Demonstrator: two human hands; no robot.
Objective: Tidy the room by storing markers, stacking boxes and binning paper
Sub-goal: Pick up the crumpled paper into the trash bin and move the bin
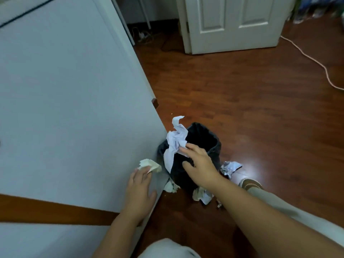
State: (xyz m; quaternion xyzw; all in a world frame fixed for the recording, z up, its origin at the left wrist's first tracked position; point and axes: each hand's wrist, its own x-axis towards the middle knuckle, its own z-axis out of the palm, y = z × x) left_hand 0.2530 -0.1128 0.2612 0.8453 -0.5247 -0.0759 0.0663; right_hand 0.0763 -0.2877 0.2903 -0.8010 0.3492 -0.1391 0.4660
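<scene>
No writing is legible on the crumpled white paper [176, 140] that the right hand [199, 161] holds by its fingertips above the black-lined bin [214, 146]. The left hand [139, 189] pinches a cream wad [149, 165] at the white table's [65, 108] corner. More wads [230, 167] lie on the wooden floor [251, 99] beside the bin.

We saw a wooden floor [242, 101] carrying a black bin [214, 153], three crumpled paper balls [230, 167] beside it, and a pale cable [314, 60].

Home bedroom: wood floor [242, 101], panelled white door [234, 23], bedside bin [201, 146].
</scene>
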